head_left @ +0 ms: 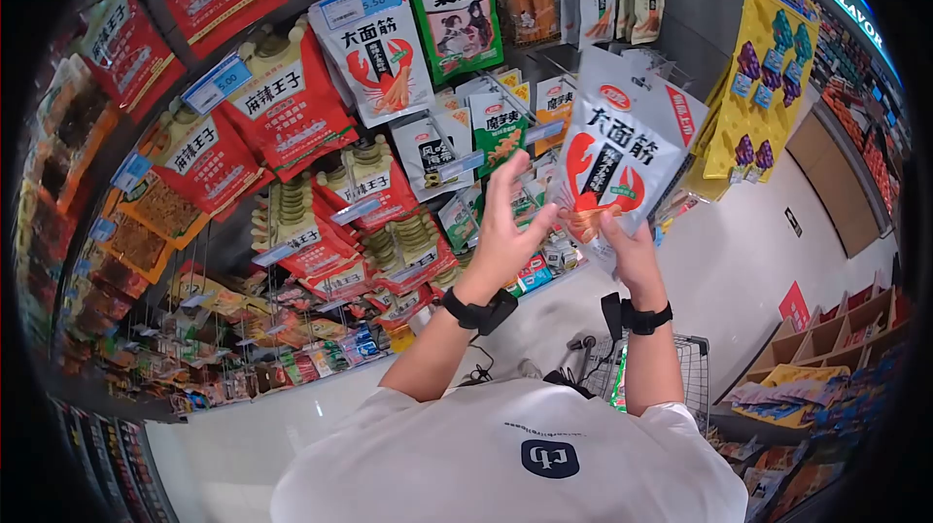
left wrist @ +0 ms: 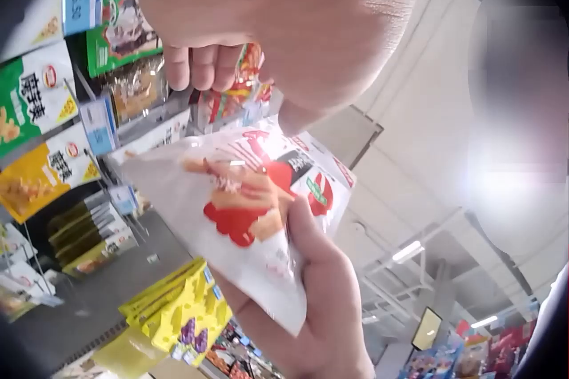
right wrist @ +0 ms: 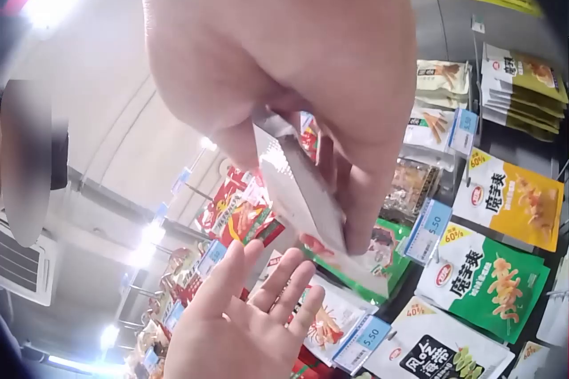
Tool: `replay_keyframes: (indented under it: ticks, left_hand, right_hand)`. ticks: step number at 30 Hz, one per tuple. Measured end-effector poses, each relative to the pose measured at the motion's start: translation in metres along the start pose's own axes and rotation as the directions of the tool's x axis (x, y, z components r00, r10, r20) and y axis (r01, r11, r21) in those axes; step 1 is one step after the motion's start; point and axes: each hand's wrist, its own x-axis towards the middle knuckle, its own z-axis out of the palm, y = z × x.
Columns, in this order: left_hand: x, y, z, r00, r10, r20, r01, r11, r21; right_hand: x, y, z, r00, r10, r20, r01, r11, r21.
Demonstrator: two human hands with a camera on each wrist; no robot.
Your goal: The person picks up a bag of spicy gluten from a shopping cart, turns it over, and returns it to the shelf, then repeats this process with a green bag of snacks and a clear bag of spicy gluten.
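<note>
My right hand point(head_left: 634, 256) holds a white snack bag point(head_left: 614, 149) with red lobster pictures near its lower edge, the thumb across its front. The bag is tilted upright before the shelf. Beside its left edge is my left hand point(head_left: 507, 239), its fingers extended and palm toward the bag. In the left wrist view, the right thumb lies over the bag point(left wrist: 244, 197). From the right wrist, the bag point(right wrist: 298, 179) appears edge-on, with the left hand's palm point(right wrist: 240, 330) spread below it. A matching lobster bag point(head_left: 381, 61) hangs on the rack to the left.
Red snack bags point(head_left: 282, 105) hang in rows at left, with blue price tags among them. A green bag point(head_left: 457, 17) hangs higher up. At right is a yellow hanging display point(head_left: 763, 66). A wire cart point(head_left: 692, 367) stands close by my right forearm.
</note>
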Motion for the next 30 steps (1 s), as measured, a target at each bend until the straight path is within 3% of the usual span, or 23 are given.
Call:
replay_keyframes:
  ticks: [3,5,6,9,11,15,18,21,23,30]
  left_hand:
    - [0.009,-0.008,-0.017,0.980,-0.026,-0.195,-0.040,0.944,-0.327]
    - [0.012,-0.001,-0.034,0.976,-0.197,-0.092,0.123,0.847,-0.517]
    - [0.014,-0.007,-0.040,0.961,-0.249,-0.119,0.147,0.827,-0.542]
    - [0.011,0.006,-0.062,0.940,-0.277,-0.199,0.176,0.894,-0.412]
    - [0.007,0.002,-0.069,0.929,-0.225,-0.292,0.111,0.926,-0.361]
    - [0.002,0.004,-0.077,0.898,-0.241,-0.368,0.177,0.963,-0.201]
    - [0.005,0.007,-0.084,0.896,-0.295,-0.332,0.259,0.954,-0.149]
    - [0.017,0.021,-0.093,0.893,-0.335,-0.300,0.272,0.934,-0.233]
    - [0.032,0.024,-0.103,0.915,-0.234,-0.329,0.170,0.962,-0.211]
    - [0.105,0.029,-0.140,0.904,-0.224,-0.365,0.105,0.942,-0.319]
  right_hand:
    - [0.020,-0.002,0.024,0.961,0.061,0.271,-0.059,0.998,-0.015]
    - [0.034,0.006,0.041,0.925,0.102,0.365,-0.103,0.995,-0.015]
    - [0.039,0.012,0.047,0.885,0.132,0.446,-0.139,0.990,-0.018]
    - [0.061,0.025,0.063,0.843,0.091,0.530,-0.078,0.996,-0.048]
    - [0.074,0.013,0.077,0.804,0.033,0.593,-0.020,0.999,-0.029]
    - [0.116,-0.001,0.098,0.863,-0.169,0.476,0.103,0.981,0.162]
    - [0.144,-0.030,0.116,0.872,-0.174,0.458,0.085,0.974,0.210]
    - [0.159,-0.045,0.131,0.834,-0.090,0.545,-0.008,0.985,0.174]
    - [0.165,-0.052,0.145,0.803,-0.078,0.591,-0.059,0.976,0.209]
    - [0.195,-0.060,0.174,0.805,-0.145,0.576,0.032,0.979,0.202]
